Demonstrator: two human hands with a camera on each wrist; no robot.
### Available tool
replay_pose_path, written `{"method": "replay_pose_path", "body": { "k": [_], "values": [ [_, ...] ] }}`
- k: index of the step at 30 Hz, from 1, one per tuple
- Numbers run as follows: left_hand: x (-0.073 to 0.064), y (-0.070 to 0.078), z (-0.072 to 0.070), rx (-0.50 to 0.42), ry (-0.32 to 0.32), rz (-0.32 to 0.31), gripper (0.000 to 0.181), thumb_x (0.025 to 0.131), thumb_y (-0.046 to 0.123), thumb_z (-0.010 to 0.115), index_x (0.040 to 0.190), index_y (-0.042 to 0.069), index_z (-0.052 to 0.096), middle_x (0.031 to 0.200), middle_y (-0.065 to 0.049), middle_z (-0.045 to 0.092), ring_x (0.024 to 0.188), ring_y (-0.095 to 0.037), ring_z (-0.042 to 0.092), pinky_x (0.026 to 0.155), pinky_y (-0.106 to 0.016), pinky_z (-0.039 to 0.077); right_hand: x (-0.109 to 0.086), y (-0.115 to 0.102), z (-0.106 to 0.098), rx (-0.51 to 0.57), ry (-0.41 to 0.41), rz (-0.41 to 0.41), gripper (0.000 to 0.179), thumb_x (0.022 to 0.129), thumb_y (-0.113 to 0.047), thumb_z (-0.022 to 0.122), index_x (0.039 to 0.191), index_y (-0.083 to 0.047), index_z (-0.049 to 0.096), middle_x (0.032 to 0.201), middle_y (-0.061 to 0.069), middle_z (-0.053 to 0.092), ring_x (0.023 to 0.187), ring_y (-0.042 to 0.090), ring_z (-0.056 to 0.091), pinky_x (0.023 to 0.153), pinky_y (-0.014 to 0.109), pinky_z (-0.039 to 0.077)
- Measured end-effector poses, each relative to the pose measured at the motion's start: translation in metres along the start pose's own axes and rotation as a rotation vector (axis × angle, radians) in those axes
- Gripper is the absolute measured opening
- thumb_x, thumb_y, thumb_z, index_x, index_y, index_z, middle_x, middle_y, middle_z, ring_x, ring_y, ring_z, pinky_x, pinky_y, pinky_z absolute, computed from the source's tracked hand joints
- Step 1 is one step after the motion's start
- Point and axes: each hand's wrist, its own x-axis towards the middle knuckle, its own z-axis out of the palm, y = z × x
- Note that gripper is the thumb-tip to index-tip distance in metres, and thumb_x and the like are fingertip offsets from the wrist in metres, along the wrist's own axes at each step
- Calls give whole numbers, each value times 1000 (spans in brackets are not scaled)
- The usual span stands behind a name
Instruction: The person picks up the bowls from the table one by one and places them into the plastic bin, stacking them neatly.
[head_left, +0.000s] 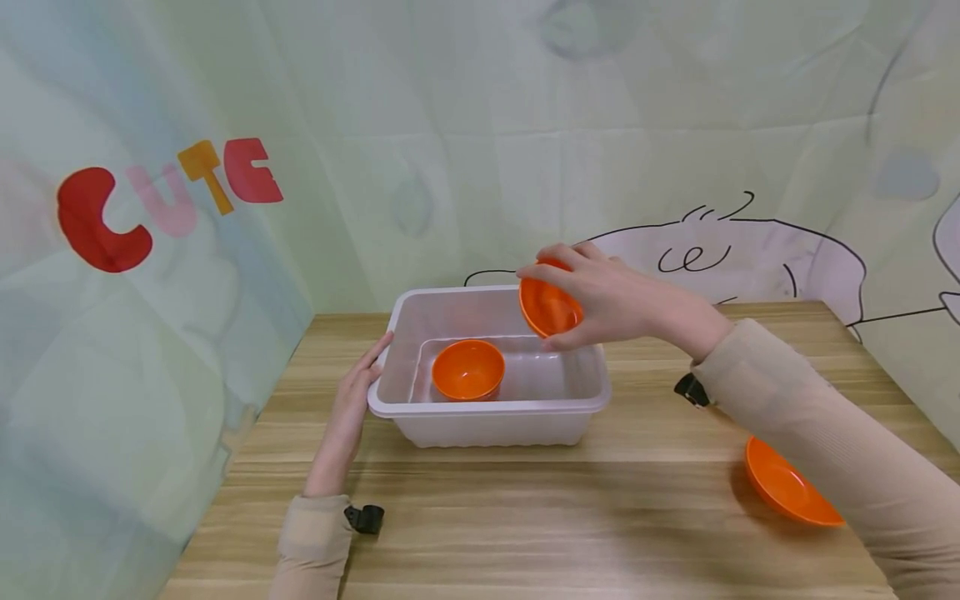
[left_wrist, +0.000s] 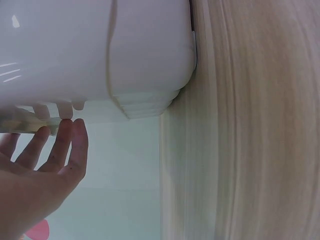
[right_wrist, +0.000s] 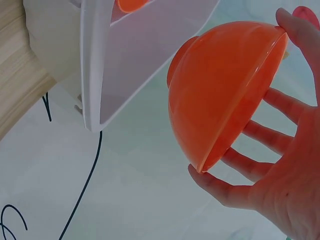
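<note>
My right hand (head_left: 618, 292) grips an orange bowl (head_left: 546, 307) by its rim, over the back right part of a white plastic tub (head_left: 491, 409). Tilted on its side, the bowl (right_wrist: 215, 90) shows its rounded outside and foot in the right wrist view, with thumb and fingers spread along the rim. A second orange bowl (head_left: 468, 371) sits upright inside the tub, towards the left. At the tub's left side, my left hand (head_left: 354, 404) rests its fingers against the outer wall; the left wrist view shows the fingertips (left_wrist: 77, 125) right at the glossy surface.
Another orange bowl (head_left: 787, 487) lies on the wooden table (head_left: 525, 517) at the right, partly covered by the right sleeve (head_left: 810, 433). A printed cloth backdrop (head_left: 450, 167) hangs behind the table and along its left side.
</note>
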Motion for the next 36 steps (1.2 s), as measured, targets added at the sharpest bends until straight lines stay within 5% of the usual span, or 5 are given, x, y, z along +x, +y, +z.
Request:
{"method": "replay_pose_path", "body": {
  "k": [36],
  "values": [
    [-1,1,-1,2,0,11,49,98,20,37,146,29,42,158,8,30,146,-16,24,114,-46,24,26,-13,16,-10,-39,-41,83,74,-58,71,145,-29,39,145,3,38,131,27,33,91,50,42]
  ]
}}
